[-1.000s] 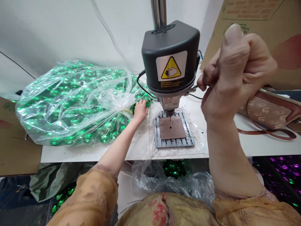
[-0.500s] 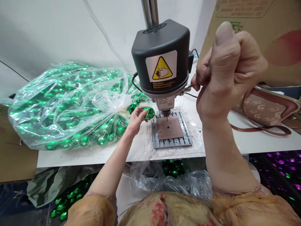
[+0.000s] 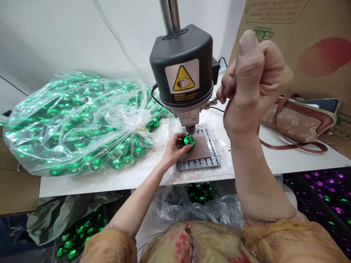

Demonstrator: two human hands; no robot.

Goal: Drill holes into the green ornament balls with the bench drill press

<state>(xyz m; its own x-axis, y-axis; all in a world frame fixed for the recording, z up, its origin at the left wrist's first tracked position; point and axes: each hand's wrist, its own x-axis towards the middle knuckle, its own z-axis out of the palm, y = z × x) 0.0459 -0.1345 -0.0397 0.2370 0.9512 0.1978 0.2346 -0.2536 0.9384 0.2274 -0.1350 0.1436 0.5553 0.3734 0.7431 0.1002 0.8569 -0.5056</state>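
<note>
Green faceted ball [image 3: 188,140] grasped beneath the drill press [image 3: 181,69]

At the far left, a cardboard box [image 3: 18,191] stands beside the white counter [image 3: 63,186]. A large clear plastic bag [image 3: 76,128], gathered at its neck, lies on the counter, filled with shiny green balls. Below the counter's edge there is crumpled grey-green sheeting [image 3: 52,219], with more green balls [image 3: 79,233] next to it.

Right of the bag, the left hand [image 3: 174,150] grasps the single ball between its thumb and fingers. The ball is over the brown pad [image 3: 203,148], just below the chuck [image 3: 190,129]; whether it touches the pad or the bit cannot be told. The pad lies on a slotted metal base [image 3: 199,165] strewn with dark specks.

On the drill's right side, the fingers of the raised right hand [image 3: 255,80] are clenched on a metal handle [image 3: 212,102], most of which the hand hides. Farther right, a patterned handbag [image 3: 298,120] with a brown strap [image 3: 296,147] rests on the counter in front of a big printed carton [image 3: 279,25]. Shiny purple pieces [image 3: 329,186] lie below, at the lower right.
</note>
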